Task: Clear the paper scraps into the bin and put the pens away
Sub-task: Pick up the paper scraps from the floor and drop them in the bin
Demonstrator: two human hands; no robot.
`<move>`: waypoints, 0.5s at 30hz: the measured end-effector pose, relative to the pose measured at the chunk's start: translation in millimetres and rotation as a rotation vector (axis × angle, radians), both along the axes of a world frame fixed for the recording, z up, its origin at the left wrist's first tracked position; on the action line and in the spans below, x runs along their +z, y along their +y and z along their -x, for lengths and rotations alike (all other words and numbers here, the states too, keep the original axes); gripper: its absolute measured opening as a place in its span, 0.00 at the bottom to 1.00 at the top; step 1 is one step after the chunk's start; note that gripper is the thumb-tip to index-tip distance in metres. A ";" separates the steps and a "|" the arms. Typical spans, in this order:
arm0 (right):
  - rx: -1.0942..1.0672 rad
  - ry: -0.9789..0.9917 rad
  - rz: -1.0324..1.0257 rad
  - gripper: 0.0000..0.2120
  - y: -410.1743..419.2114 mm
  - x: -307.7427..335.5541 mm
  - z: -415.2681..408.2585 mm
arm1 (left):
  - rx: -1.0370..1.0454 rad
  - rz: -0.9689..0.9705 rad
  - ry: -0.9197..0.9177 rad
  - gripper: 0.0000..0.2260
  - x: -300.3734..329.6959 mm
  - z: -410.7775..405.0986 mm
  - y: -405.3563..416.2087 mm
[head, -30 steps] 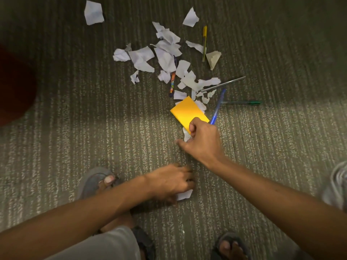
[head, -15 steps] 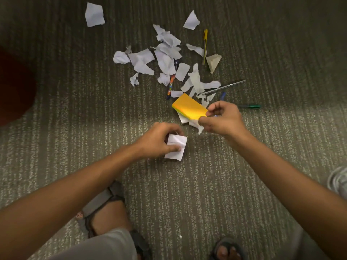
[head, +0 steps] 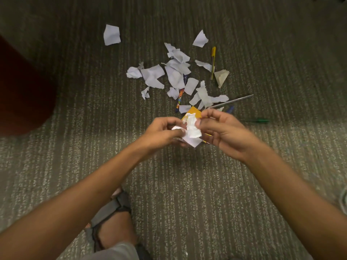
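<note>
Both hands meet above the carpet (head: 187, 184), in the middle of the view. The left hand (head: 161, 133) pinches white scraps (head: 191, 128) between thumb and curled fingers. The right hand (head: 223, 131) also has its fingers curled, and its fingertips touch the same scraps; a thin yellow edge shows under this hand, but I cannot tell what it is.

More torn paper (head: 174, 77) lies scattered on the carpet beyond the hands. A yellow pad (head: 194, 112) lies just behind the hands, partly hidden. Among the paper lie a yellow pen (head: 213, 61), a silver pen (head: 232, 101), a green pen (head: 260, 120), an orange pen (head: 179, 100) and the tip of a blue pen (head: 230, 109). A sandal (head: 112, 209) is below.
</note>
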State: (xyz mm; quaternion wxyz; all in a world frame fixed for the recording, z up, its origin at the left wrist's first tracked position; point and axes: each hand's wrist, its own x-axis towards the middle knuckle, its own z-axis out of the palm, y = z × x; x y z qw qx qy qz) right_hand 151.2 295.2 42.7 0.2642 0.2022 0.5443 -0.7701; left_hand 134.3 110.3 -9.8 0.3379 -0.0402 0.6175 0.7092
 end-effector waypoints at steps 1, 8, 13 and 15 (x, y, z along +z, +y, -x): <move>0.019 0.028 -0.069 0.11 -6.3 -5.1 -1.1 | 0.017 -0.042 -0.045 0.07 1.3 1.8 -1.0; 0.022 0.248 -0.702 0.10 -26.3 -26.0 10.0 | 0.062 -0.192 -0.130 0.18 -3.8 9.1 -10.2; 0.046 0.306 -0.859 0.11 -28.5 -30.4 36.8 | 0.393 0.077 -0.054 0.02 -14.8 23.8 -9.9; 0.003 0.358 -0.889 0.12 -26.5 -34.3 59.7 | 0.459 0.162 -0.038 0.03 -16.9 36.0 -19.1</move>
